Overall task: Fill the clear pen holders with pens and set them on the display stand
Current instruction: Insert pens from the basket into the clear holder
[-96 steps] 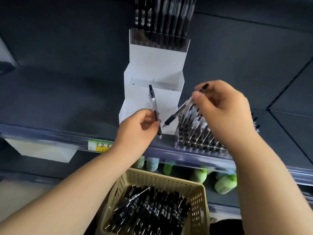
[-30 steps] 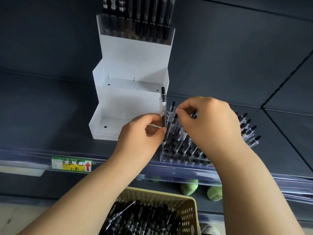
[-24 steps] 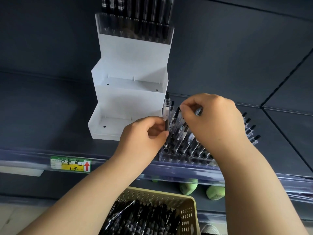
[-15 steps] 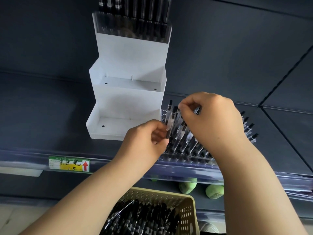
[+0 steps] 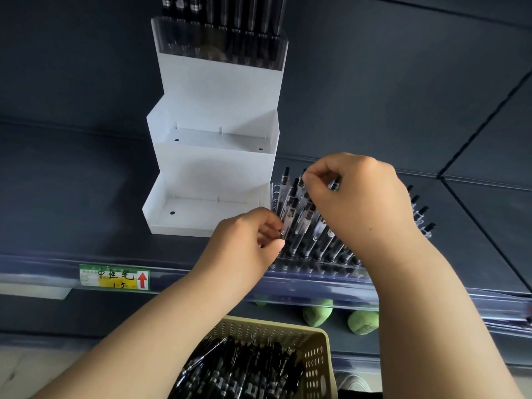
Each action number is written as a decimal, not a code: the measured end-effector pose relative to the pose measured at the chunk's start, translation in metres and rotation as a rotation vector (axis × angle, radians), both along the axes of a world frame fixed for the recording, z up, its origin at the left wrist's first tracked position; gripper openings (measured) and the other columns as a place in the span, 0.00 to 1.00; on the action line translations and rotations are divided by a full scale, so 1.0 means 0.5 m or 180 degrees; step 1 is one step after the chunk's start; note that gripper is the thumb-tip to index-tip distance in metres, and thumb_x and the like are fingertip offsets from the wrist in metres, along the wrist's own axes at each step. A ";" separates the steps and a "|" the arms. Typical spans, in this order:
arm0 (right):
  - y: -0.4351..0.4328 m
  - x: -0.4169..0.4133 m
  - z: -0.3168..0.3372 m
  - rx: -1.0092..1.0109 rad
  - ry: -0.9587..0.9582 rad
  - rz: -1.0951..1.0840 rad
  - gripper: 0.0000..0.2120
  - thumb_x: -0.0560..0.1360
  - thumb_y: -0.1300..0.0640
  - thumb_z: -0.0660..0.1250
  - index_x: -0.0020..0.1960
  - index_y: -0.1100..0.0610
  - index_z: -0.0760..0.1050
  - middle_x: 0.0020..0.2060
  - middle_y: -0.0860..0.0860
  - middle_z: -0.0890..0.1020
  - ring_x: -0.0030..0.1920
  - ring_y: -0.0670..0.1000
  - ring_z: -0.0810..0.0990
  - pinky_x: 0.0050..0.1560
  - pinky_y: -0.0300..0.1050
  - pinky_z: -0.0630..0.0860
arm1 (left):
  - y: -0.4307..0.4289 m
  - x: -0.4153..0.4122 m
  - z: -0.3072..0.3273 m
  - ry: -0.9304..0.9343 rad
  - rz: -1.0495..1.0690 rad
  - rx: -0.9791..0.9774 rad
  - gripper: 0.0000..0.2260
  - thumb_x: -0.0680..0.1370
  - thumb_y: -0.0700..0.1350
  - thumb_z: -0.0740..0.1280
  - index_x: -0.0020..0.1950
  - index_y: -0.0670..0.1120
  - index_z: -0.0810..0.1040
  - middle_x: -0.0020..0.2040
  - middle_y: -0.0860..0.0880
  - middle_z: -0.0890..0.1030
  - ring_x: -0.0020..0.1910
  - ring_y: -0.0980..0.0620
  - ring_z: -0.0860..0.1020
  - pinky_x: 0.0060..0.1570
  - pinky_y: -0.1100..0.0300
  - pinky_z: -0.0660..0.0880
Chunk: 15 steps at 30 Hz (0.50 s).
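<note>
Head view: we are pinching a pen point(image 5: 284, 203) in our left hand point(image 5: 250, 240) at the left end of the clear pen holder point(image 5: 316, 266), while our right hand point(image 5: 359, 203) is gripping a second pen point(image 5: 334, 185) above its rows. The holder is standing at the front edge of the shelf point(image 5: 72, 197), just right of the white display stand point(image 5: 213, 168). The shelf-edge label point(image 5: 115, 279) is showing handwritten "1.5" and a red arrow.

The stand point(image 5: 216, 90) is white, the shelf point(image 5: 72, 182) dark grey, the basket point(image 5: 316, 355) beige and perforated, its pens point(image 5: 244, 372) black, the label point(image 5: 115, 277) green and yellow with a red arrow.
</note>
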State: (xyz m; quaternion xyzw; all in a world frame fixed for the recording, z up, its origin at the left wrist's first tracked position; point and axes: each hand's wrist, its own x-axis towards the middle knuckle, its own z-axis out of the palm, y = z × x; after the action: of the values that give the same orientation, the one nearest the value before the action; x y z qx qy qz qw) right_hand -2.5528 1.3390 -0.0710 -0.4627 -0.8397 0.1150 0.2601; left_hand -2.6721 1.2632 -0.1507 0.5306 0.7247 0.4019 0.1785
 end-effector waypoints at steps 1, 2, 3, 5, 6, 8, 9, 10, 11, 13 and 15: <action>0.001 0.001 0.000 -0.0003 -0.0002 -0.0002 0.06 0.75 0.51 0.63 0.44 0.46 0.79 0.39 0.44 0.81 0.33 0.48 0.73 0.36 0.41 0.71 | 0.000 0.000 0.000 0.0003 0.0001 -0.0009 0.08 0.72 0.43 0.71 0.44 0.55 0.76 0.38 0.59 0.79 0.39 0.64 0.77 0.40 0.75 0.71; 0.001 0.002 0.001 -0.0006 0.0001 -0.0011 0.06 0.75 0.51 0.63 0.44 0.46 0.79 0.39 0.44 0.81 0.33 0.48 0.73 0.36 0.41 0.72 | 0.000 -0.001 0.000 0.0004 0.0004 -0.0020 0.08 0.73 0.43 0.71 0.45 0.54 0.76 0.38 0.59 0.79 0.39 0.64 0.77 0.41 0.75 0.71; 0.003 0.003 0.001 -0.0009 0.0003 -0.0026 0.06 0.75 0.51 0.63 0.44 0.46 0.79 0.40 0.44 0.81 0.34 0.48 0.73 0.37 0.42 0.72 | 0.000 -0.001 0.000 0.0005 0.0005 -0.0030 0.07 0.73 0.43 0.71 0.45 0.54 0.77 0.38 0.59 0.79 0.39 0.64 0.77 0.41 0.74 0.71; 0.007 0.005 0.000 0.0008 -0.0025 -0.0059 0.07 0.76 0.52 0.62 0.47 0.45 0.79 0.43 0.45 0.81 0.39 0.49 0.76 0.39 0.43 0.73 | -0.001 -0.002 0.000 0.0013 0.0002 -0.0042 0.06 0.73 0.43 0.71 0.46 0.53 0.77 0.39 0.59 0.79 0.39 0.64 0.77 0.41 0.75 0.71; 0.008 0.006 -0.002 0.0038 -0.0058 -0.0061 0.09 0.77 0.53 0.62 0.50 0.44 0.79 0.45 0.45 0.81 0.42 0.50 0.76 0.40 0.43 0.74 | -0.001 -0.002 0.000 0.0024 -0.0003 -0.0050 0.06 0.73 0.43 0.71 0.46 0.53 0.77 0.39 0.59 0.79 0.39 0.64 0.77 0.41 0.75 0.71; 0.010 0.005 -0.006 0.0130 -0.0127 -0.0019 0.12 0.78 0.55 0.61 0.53 0.42 0.79 0.50 0.46 0.80 0.48 0.51 0.77 0.43 0.44 0.74 | -0.002 -0.002 0.000 0.0056 -0.0008 -0.0067 0.06 0.73 0.43 0.71 0.46 0.53 0.77 0.39 0.59 0.78 0.39 0.64 0.77 0.41 0.76 0.70; 0.011 0.004 -0.009 0.0181 -0.0177 0.0021 0.14 0.78 0.57 0.60 0.54 0.41 0.79 0.52 0.46 0.79 0.50 0.51 0.76 0.44 0.45 0.75 | -0.002 -0.001 0.000 0.0063 -0.0004 -0.0070 0.06 0.73 0.43 0.71 0.46 0.53 0.77 0.39 0.59 0.78 0.39 0.65 0.77 0.42 0.76 0.70; 0.010 0.003 -0.011 0.0217 -0.0250 0.0059 0.15 0.78 0.58 0.60 0.55 0.41 0.79 0.52 0.47 0.78 0.52 0.52 0.76 0.44 0.46 0.75 | -0.002 -0.001 0.000 0.0066 0.0002 -0.0074 0.06 0.73 0.44 0.71 0.46 0.53 0.77 0.38 0.59 0.78 0.39 0.65 0.77 0.42 0.76 0.70; 0.010 0.001 -0.012 0.0236 -0.0329 0.0089 0.17 0.77 0.59 0.59 0.56 0.40 0.78 0.53 0.47 0.78 0.54 0.52 0.75 0.44 0.46 0.75 | -0.002 -0.002 0.000 0.0069 0.0007 -0.0079 0.06 0.73 0.44 0.71 0.46 0.53 0.77 0.38 0.59 0.78 0.39 0.64 0.77 0.42 0.76 0.70; 0.008 -0.001 -0.013 0.0248 -0.0444 0.0121 0.20 0.77 0.62 0.58 0.57 0.40 0.78 0.54 0.47 0.76 0.55 0.52 0.74 0.43 0.45 0.74 | -0.001 -0.002 0.000 0.0084 0.0015 -0.0098 0.06 0.73 0.44 0.71 0.47 0.53 0.78 0.39 0.59 0.79 0.39 0.64 0.77 0.41 0.77 0.70; 0.006 -0.004 -0.011 0.0251 -0.0525 0.0144 0.22 0.76 0.63 0.57 0.57 0.39 0.78 0.54 0.47 0.76 0.56 0.52 0.72 0.42 0.44 0.72 | 0.000 -0.003 0.001 0.0101 0.0028 -0.0112 0.06 0.73 0.44 0.71 0.46 0.53 0.77 0.38 0.59 0.78 0.39 0.64 0.77 0.39 0.79 0.69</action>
State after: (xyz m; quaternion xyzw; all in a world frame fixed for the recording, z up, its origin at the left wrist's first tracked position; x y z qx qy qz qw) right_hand -2.5546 1.3419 -0.0765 -0.4409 -0.8724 0.0491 0.2054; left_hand -2.6735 1.2630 -0.1500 0.5305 0.7366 0.3814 0.1745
